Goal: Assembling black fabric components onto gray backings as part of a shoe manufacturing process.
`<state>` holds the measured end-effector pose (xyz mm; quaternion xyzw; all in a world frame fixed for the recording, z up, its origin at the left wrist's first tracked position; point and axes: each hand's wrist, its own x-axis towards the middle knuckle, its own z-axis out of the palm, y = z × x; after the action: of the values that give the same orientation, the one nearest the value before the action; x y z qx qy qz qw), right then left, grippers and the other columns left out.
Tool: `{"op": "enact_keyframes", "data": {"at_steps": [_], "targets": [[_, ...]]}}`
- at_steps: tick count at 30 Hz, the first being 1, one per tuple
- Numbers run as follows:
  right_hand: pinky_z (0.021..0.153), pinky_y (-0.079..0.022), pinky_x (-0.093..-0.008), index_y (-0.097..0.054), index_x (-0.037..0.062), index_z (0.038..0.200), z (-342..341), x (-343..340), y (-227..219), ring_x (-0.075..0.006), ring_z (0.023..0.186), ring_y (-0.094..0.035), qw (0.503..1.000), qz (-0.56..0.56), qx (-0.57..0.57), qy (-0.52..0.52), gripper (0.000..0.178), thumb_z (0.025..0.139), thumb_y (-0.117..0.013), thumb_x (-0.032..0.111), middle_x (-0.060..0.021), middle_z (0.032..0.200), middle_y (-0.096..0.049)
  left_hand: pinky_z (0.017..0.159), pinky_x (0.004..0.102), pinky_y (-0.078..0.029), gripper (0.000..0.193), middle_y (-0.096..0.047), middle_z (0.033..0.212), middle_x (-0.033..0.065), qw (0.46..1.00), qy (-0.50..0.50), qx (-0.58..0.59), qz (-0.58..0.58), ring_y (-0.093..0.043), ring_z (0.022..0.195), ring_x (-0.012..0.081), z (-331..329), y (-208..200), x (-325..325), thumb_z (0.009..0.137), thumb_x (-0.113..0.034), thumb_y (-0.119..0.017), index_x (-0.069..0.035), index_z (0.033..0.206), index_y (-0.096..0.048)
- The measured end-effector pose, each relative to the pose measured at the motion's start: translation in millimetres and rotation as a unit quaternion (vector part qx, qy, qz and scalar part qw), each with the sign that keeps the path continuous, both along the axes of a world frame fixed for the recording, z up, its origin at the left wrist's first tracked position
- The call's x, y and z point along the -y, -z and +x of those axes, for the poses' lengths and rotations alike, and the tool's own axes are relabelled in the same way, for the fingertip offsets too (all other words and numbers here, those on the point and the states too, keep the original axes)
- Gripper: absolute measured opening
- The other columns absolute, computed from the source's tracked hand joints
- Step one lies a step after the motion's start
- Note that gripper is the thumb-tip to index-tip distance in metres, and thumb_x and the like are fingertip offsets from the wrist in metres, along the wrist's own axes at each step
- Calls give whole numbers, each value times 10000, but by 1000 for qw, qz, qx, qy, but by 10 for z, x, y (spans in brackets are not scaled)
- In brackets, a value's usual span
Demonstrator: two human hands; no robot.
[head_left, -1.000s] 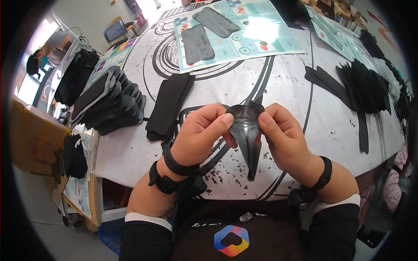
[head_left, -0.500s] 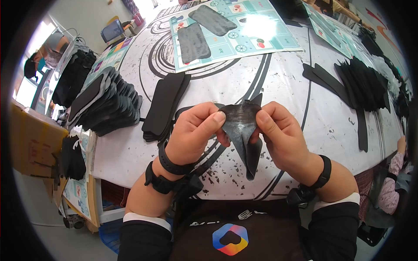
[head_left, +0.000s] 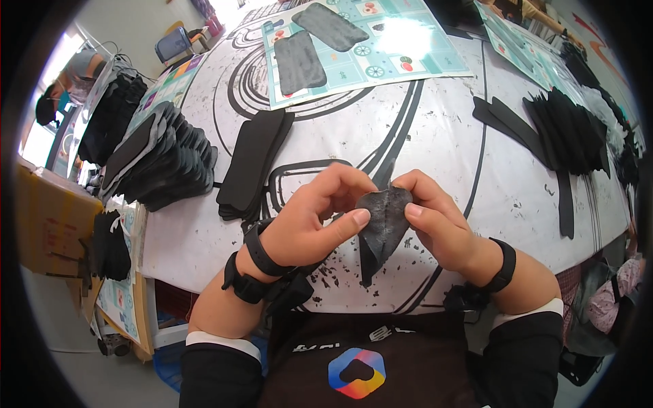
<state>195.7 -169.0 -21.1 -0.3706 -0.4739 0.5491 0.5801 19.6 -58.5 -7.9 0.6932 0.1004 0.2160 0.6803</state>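
Note:
A dark grey, leather-like piece (head_left: 382, 230) hangs over the near middle of the table, folded, with a ridge or seam down its middle and a narrow tip at the bottom. My left hand (head_left: 311, 221) pinches its upper left edge between thumb and fingers. On the opposite edge, my right hand (head_left: 439, 221) grips it with thumb and bent fingers. A stack of flat black strips with rounded ends (head_left: 252, 166) lies on the table beyond my left hand.
A tall leaning pile of grey-black pieces (head_left: 170, 163) stands at the left. Two grey pads (head_left: 300, 66) lie on a pale blue printed sheet (head_left: 435, 68) at the back. Fanned black strips (head_left: 568, 129) are at the right. A cardboard box (head_left: 58, 217) is at far left.
The piece's wide, spread upper part has been drawn together, and its ridge now faces me. My left fingers have shifted along its edge, and my hands are slightly closer together.

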Motion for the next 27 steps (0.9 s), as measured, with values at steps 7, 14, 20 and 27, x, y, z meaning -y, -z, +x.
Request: {"op": "enact_keyframes", "data": {"at_steps": [7,14,20,27], "targets": [[768,-381,-242,-489,-17,1064,42,-48,8,-92,840,-457,994,26,55,-93,411,925,-423,364,-42,906,-530,720,270,-474,256,-552,872,29,991,-18,63,117,-599,778,100,-51,32,18,827,-9,-576,-48,1043,-445],[555,-365,-256,-537,6,792,106,-66,-192,-71,621,-417,970,-30,241,-28,300,926,-499,272,-13,652,-473,809,246,-435,389,-490,993,42,983,22,-22,182,-517,894,97,-63,-60,83,741,71,-651,-41,1051,-444],[511,-346,-259,-542,9,760,82,-99,-116,-85,557,-383,969,28,245,-18,277,918,-531,237,-15,580,-449,727,235,-427,313,-515,848,35,996,29,-30,85,-517,791,84,-70,-42,96,782,3,-618,-22,1037,-439],[607,-424,-262,-598,18,836,36,-74,-107,-108,668,-534,954,28,299,-4,259,918,-547,258,-38,719,-586,677,221,-408,231,-570,774,47,995,55,-68,53,-511,746,86,-38,-32,-11,798,-175,-662,2,878,-537]]}}
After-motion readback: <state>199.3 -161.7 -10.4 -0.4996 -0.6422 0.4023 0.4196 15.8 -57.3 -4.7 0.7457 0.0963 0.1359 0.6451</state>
